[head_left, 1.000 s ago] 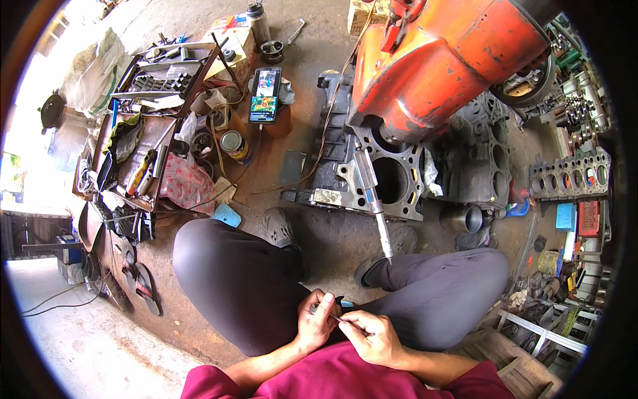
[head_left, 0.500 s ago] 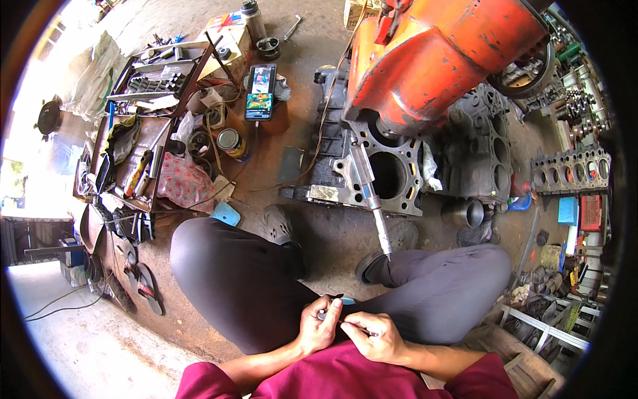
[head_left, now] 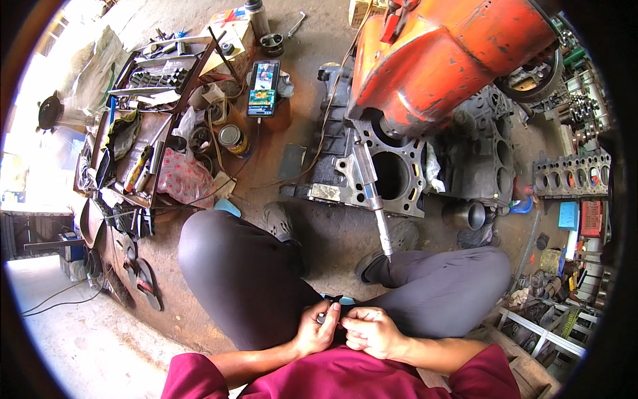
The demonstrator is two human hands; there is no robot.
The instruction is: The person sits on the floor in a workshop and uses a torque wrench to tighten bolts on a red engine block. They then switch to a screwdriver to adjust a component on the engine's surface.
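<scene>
Both hands meet in front of my lap. My left hand is closed round a small dark, rod-like piece with a pale round end. My right hand sits just beside it, thumb and fingers pinched together at the left fingertips; whatever lies in that pinch is hidden. A bit of black and light blue material shows just beyond the fingers. Farther out, an engine block lies on the floor under an orange machine head, with a silver handle-like rod slanting over its bore.
On the left stand open toolboxes full of sockets and tools, a can and a lit phone. A second block stands right of the machine, near a metal cylinder sleeve. A slipper lies at far left.
My right hand has turned and its fingers have curled closer to the left hand; the small dark piece seen at its fingers before no longer shows. My left knee has shifted slightly right.
</scene>
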